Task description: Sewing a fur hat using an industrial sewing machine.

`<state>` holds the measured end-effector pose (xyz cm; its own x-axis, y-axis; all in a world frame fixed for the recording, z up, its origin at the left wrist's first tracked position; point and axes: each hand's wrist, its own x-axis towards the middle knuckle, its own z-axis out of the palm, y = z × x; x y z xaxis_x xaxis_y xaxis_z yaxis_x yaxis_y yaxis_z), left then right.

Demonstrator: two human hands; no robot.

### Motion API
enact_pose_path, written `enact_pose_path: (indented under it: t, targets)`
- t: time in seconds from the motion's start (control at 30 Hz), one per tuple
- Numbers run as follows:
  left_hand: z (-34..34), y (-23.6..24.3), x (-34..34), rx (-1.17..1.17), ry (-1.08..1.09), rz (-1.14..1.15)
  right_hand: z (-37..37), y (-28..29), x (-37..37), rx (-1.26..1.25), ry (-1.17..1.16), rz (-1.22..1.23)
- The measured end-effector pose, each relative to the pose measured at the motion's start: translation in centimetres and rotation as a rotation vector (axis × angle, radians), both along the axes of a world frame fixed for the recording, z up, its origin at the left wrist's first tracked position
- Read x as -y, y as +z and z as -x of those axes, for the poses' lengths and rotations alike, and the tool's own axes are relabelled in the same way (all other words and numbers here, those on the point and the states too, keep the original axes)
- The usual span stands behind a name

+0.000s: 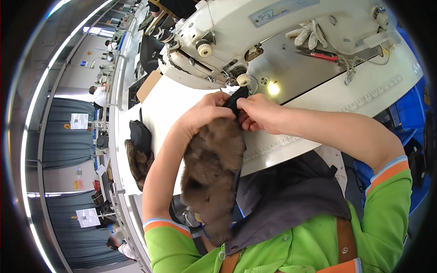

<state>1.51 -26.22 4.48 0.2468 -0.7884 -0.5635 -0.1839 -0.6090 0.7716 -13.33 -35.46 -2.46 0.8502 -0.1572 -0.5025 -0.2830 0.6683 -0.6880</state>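
A white industrial sewing machine [195, 54] stands over the table, with black fabric [235, 98] at its needle area. A brown fur piece [214, 164] is joined to or lies against that fabric and hangs down over the table's front edge. My left hand [205, 111] grips the fur and fabric just left of the needle area, fingers curled over the top. My right hand [255, 113] pinches the black fabric from the right, just below the presser foot area, its other fingers curled.
Another black and fur piece [139, 154] lies at left. A white glove [305, 34] and red-handled cutter [321, 54] rest behind the ruler-marked table edge [282, 145]. Blue bins [409, 109] stand at right. Several co-workers [100, 95] are at machines along the far left.
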Motion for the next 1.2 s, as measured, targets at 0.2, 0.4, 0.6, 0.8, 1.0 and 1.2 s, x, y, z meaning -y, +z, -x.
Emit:
enact_pose_path:
  t: [0.2,0.4,0.6,0.8,1.0,1.2]
  targets:
    - [4.9,-0.7,-0.3,1.103,-0.444,0.082,1.1,0.2,2.4,0.051,0.137,1.089]
    - [3.0,-1.8,0.4,0.973,-0.311,0.118,1.3,0.4,3.7,0.179,0.153,1.354]
    - [0.4,-2.1,-0.2,0.614,-0.135,0.048,3.6,0.6,3.1,0.013,0.065,0.252]
    - [0.5,-1.7,0.4,0.246,-0.019,-0.008,1.5,0.2,1.5,0.054,0.011,0.067]
    - [0.3,-1.6,0.4,0.245,-0.018,-0.022,0.6,0.3,2.2,-0.006,0.103,0.235]
    - [-0.4,-2.0,0.7,0.220,0.012,-0.025,1.7,0.5,2.3,0.010,0.073,0.257]
